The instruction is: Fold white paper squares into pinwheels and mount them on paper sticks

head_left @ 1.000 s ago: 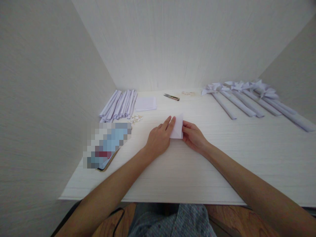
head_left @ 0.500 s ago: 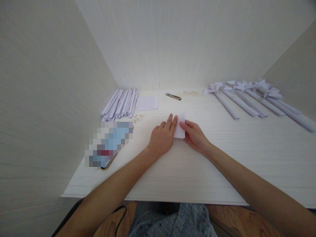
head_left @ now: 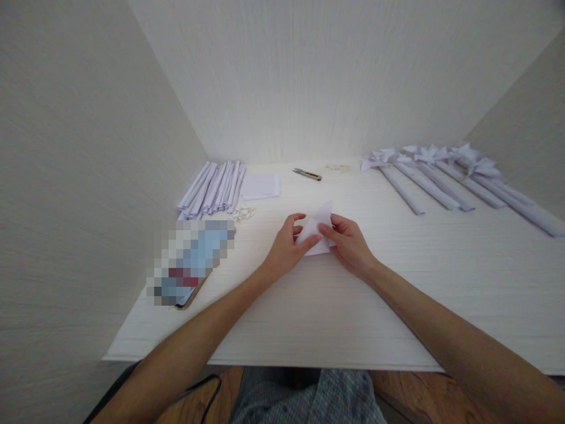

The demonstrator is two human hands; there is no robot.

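A folded piece of white paper [head_left: 316, 237] is held between my two hands above the middle of the table, one pointed corner sticking up. My left hand [head_left: 289, 242] grips its left side, thumb in front and fingers curled behind. At the right edge, my right hand [head_left: 348, 240] pinches the paper with its thumb laid over the front. The fingertips behind the paper are partly hidden. Beyond the hands lies a pair of thread snips [head_left: 307, 174] with pointed blades.
Rolled paper tubes [head_left: 212, 188] lie bundled at the back left beside a stack of paper sheets [head_left: 260, 186]. Small pale bits [head_left: 244, 214] are scattered near a blurred phone [head_left: 194, 265]. Several paper flowers [head_left: 430, 154] on paper stems [head_left: 441, 185] lie at the back right.
My left hand has gone from lying flat over the paper to gripping its left side. The paper now shows a larger, angled face with a raised point. My right hand keeps its hold.
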